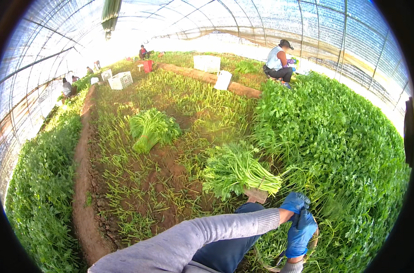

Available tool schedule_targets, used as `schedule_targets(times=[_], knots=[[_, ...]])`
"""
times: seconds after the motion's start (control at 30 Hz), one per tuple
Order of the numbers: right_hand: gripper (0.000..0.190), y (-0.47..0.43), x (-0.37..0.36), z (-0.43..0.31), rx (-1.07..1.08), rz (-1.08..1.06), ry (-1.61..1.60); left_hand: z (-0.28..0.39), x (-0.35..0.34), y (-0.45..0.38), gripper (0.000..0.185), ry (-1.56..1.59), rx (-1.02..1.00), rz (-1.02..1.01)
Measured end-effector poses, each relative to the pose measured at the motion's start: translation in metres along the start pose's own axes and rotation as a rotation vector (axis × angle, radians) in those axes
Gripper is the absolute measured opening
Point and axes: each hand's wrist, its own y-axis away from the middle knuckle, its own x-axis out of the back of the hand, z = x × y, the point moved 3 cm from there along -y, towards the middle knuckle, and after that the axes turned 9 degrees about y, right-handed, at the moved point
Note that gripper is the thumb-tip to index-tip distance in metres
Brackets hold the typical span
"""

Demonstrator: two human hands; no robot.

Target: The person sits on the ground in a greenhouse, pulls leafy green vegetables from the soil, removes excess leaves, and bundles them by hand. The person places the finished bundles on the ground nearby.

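My left hand [294,202], in a blue glove, reaches across in front of me and meets my right hand [300,232], also gloved in blue. Both touch at the edge of the standing leafy greens [343,143]; whether anything is between their fingers cannot be told. Just beyond them, a bundle of cut greens [244,170] with a tie around its pale stems lies on a small flat brownish support [256,195]. Farther off to the left, another tied bundle [150,131] rests on the cut stubble. A curved rim [313,239] shows partly behind my right hand.
Crates [207,63] stand beyond the stubble, near a white container [223,80] by a soil ridge [183,70]. A co-worker [278,63] crouches at the far right; several people are at the back left. A soil path [82,170] runs along the left, beside more greens [43,191].
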Motion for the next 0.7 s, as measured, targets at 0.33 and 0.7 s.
schedule_targets(times=[0.33,0.7], knots=[[0.024,0.017,-0.043,0.053,-0.709,0.161,-0.787,-0.023,-0.016,0.014,0.019,-1.156,-0.397,-0.368],[0.029,0.076,-0.094,0.169,-0.68,0.38,-0.882,0.016,-0.015,0.133,0.059,-0.831,-0.147,-0.707]])
